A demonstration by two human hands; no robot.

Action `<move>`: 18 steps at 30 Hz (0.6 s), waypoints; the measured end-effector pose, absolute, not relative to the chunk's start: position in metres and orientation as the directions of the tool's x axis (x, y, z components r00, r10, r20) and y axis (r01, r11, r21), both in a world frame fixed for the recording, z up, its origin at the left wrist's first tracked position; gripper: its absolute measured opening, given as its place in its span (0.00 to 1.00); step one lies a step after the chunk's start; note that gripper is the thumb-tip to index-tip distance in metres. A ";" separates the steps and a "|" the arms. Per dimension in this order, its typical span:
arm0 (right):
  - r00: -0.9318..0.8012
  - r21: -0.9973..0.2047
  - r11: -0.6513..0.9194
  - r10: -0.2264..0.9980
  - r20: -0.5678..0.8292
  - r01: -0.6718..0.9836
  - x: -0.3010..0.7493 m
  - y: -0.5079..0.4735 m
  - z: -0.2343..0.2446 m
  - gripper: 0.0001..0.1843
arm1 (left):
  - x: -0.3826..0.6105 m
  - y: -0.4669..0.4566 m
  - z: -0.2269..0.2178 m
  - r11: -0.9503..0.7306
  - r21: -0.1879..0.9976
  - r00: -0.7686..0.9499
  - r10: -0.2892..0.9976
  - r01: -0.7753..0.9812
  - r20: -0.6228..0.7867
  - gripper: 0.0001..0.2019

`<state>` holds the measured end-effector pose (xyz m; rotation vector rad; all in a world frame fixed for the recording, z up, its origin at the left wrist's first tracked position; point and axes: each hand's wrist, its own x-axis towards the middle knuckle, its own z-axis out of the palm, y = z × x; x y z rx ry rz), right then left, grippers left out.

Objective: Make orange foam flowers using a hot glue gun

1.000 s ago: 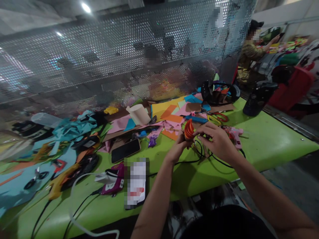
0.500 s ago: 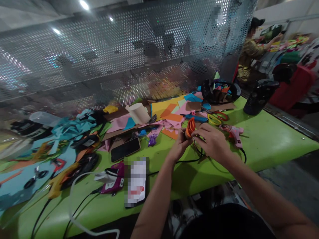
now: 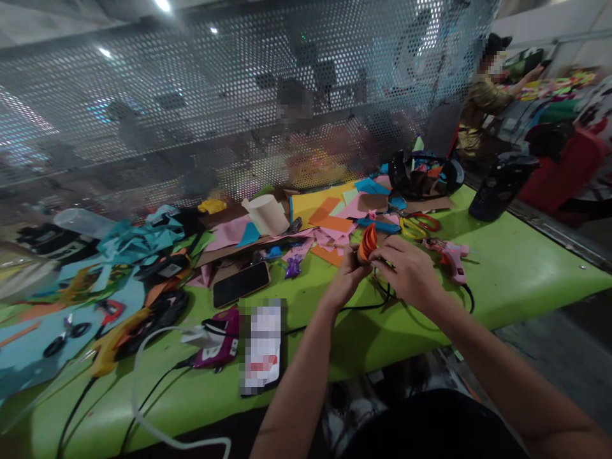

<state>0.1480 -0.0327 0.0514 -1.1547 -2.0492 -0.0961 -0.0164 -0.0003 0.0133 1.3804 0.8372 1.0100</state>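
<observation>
An orange folded-paper piece (image 3: 368, 243) with several curved layers stands upright between my hands, above the green table. My left hand (image 3: 348, 282) is closed around its lower left side. From the right, my right hand (image 3: 408, 268) pinches its lower edge; the fingertips are partly hidden. A black cord runs behind and beneath my hands. To the right lies a pink glue gun (image 3: 452, 255), and yellow-and-red scissors (image 3: 417, 225) rest just behind my right hand. Orange paper sheets (image 3: 329, 215) and pink scraps spread behind the held piece.
A dark phone (image 3: 241, 284), a purple power strip (image 3: 218, 344) and a yellow glue gun (image 3: 106, 347) lie to the left. Behind stand a paper roll (image 3: 266, 215) and a perforated metal screen (image 3: 248, 95). A dark tumbler (image 3: 502, 186) is at the right; a person sits beyond.
The view has shifted very slightly. Both hands keep the same grip on the orange paper piece, whose layers look turned a little.
</observation>
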 end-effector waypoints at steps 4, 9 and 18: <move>-0.320 -0.285 0.604 0.697 0.641 0.744 0.149 -0.033 0.054 0.05 | -0.016 0.000 0.015 -0.066 0.994 0.367 0.926 -0.082 0.092 0.18; -0.339 -0.289 0.614 0.701 0.627 0.734 0.150 -0.034 0.056 0.05 | -0.016 0.000 0.014 -0.055 0.994 0.362 0.928 -0.096 0.086 0.18; -0.338 -0.252 0.592 0.704 0.625 0.766 0.149 -0.031 0.050 0.04 | -0.015 -0.002 0.016 -0.050 0.995 0.355 0.932 -0.085 0.077 0.17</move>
